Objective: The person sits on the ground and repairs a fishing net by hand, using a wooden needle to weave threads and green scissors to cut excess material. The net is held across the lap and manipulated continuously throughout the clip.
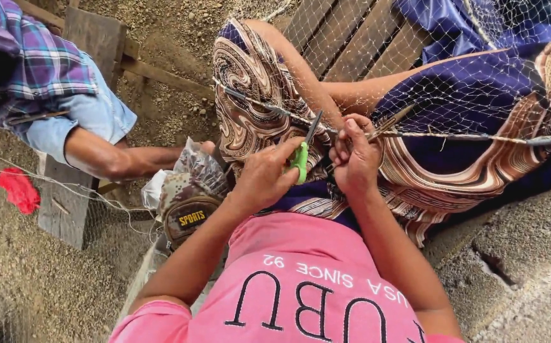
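Observation:
My left hand [264, 176] grips a pair of scissors with a green handle [299, 162], its blades pointing up toward the net cord. My right hand [353, 155] pinches the cord [459, 136] of a thin white fishing net [497, 70] just right of the blades. A thin brown stick-like tool [391, 123] pokes out past its fingers. The net drapes over my lap, which is covered in a blue and brown patterned cloth [478, 101]. Both hands are close together above my knees.
Another person in a plaid shirt and denim shorts [91, 108] sits at the left, with one arm reaching to a plastic bag [199, 166]. A camouflage cap [188, 215] lies beside me. A red rag [19, 189] lies on sandy ground. Wooden planks [351, 38] lie behind.

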